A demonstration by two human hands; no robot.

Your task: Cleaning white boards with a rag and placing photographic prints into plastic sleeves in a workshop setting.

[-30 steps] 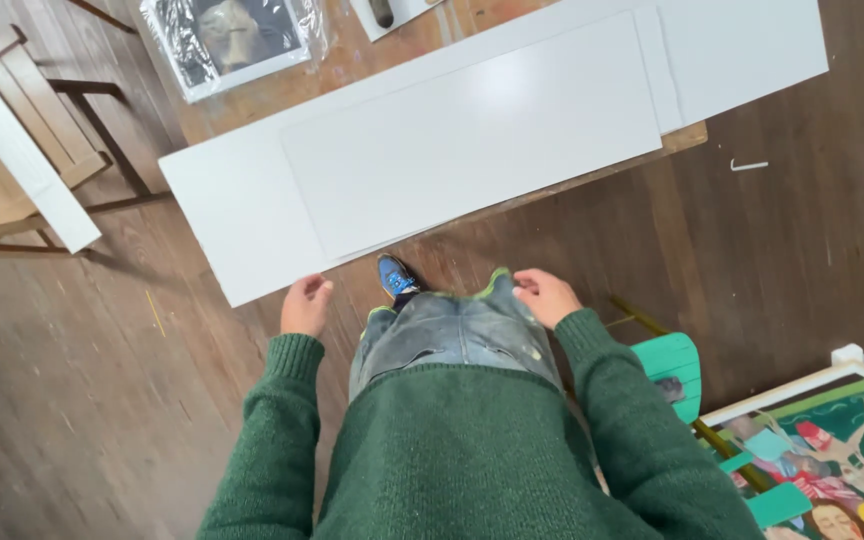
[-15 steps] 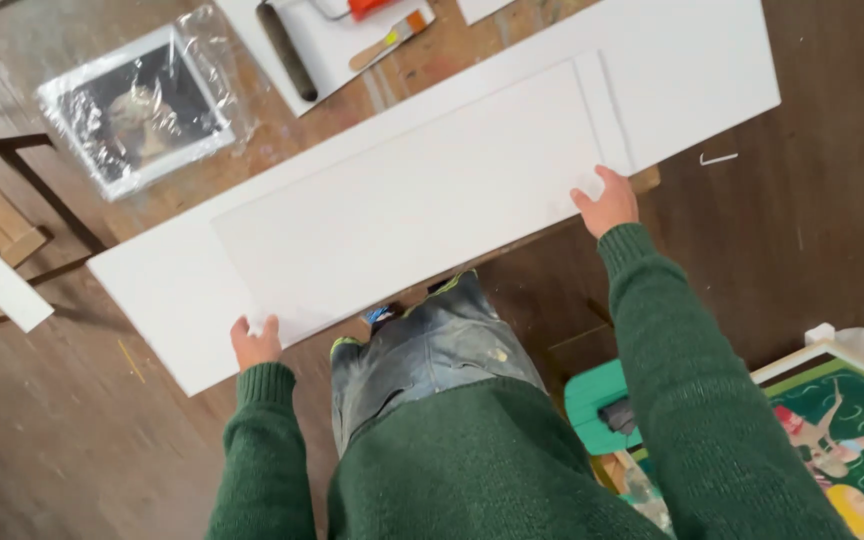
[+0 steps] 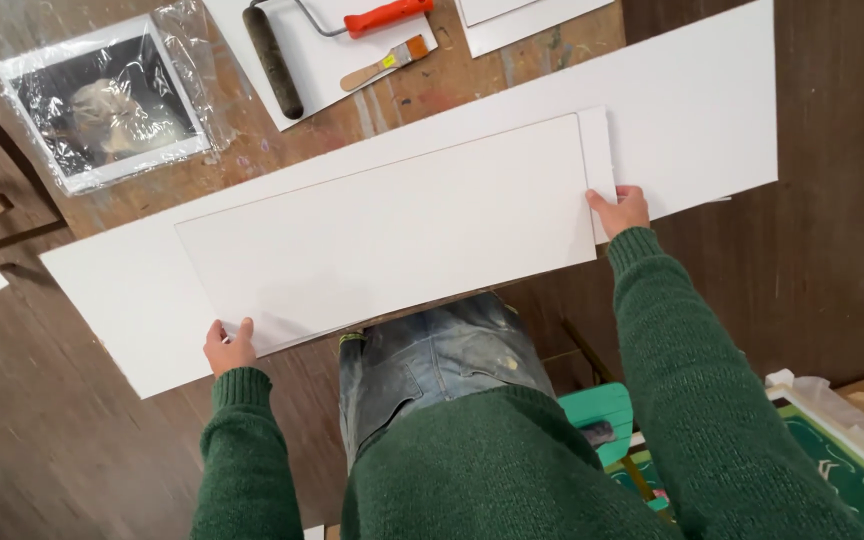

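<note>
Change: both hands have shifted outward along the near edge of the panel since the earlier frame; right arm now stretched further right.
Left hand [image 3: 229, 346]: closed on the near left corner of the smaller white panel [image 3: 382, 230], thumb on top, fingers under.
Right hand [image 3: 620, 210]: gripping the same panel at its near right corner, beside a narrow white strip [image 3: 597, 165].
Panel position: lying flat and slanted on a larger white board [image 3: 692, 110], which overhangs the near edge of the wooden worktop [image 3: 282, 150].
Worktop, far side: paint roller [image 3: 272, 60] with a red handle and a small brush [image 3: 387, 62] on a white sheet; plastic-wrapped tray [image 3: 102, 100] at far left.
Floor: dark wood; green stool [image 3: 602, 410] at the person's right.
</note>
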